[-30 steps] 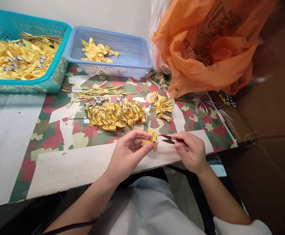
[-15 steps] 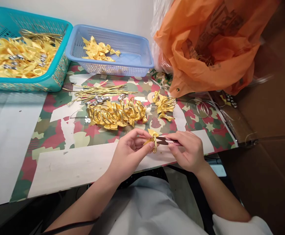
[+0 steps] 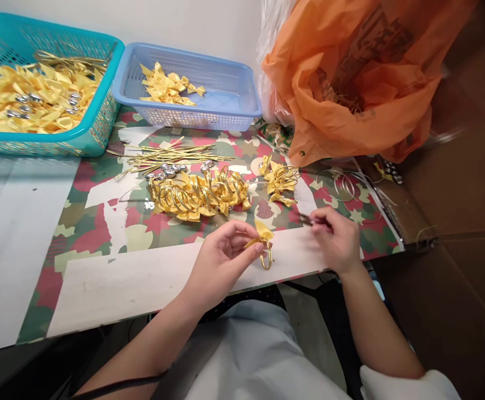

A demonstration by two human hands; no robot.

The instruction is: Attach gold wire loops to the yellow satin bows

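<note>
Between the thumb and fingers of my left hand (image 3: 225, 258) is a yellow ribbon bow (image 3: 263, 230) with a coiled gold wire ring hanging below it. My right hand (image 3: 337, 240), slightly blurred, is closed around a small pair of scissors (image 3: 309, 220), blades pointing left over the table. A row of finished-looking bows with gold coils (image 3: 198, 194) lies beyond my left hand. Farther right sits a smaller cluster of the same bows (image 3: 281, 180). Gold wire ties (image 3: 175, 155) and silver bells (image 3: 169, 170) lie behind the row.
A teal basket (image 3: 100, 111) of yellow bows and bells stands at back left, beside a blue basket (image 3: 192, 114) holding more bows. An orange plastic bag (image 3: 350, 133) fills the back right. Loose pale wire (image 3: 346, 186) lies near the table's right edge, beside brown cardboard (image 3: 459, 189).
My right hand has drawn the scissors away from the bow, right and slightly away from me. The left hand keeps its place, with the bow's coil now turned more toward view.
</note>
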